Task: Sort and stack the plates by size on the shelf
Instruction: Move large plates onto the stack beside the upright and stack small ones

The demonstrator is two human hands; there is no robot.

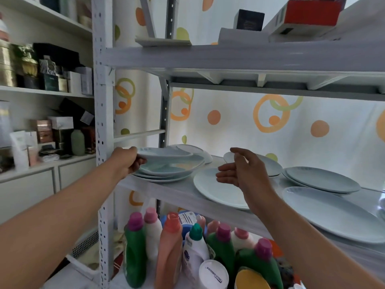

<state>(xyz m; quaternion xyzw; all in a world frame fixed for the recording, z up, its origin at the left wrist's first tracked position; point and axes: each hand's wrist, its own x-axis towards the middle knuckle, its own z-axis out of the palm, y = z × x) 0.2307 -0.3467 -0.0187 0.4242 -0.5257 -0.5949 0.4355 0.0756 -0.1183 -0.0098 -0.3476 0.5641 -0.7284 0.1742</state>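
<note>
Bright backlight glows through the curtain (229, 126); soft overall blur; edges bend from wide-angle distortion.

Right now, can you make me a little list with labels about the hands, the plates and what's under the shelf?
left hand: grips the edge of the plate pile at the left end of the shelf
right hand: open, holds nothing, over the single round plate
right side: one big oval plate in front, two stacked oval plates behind it
underneath: coloured bottles standing close together
</note>
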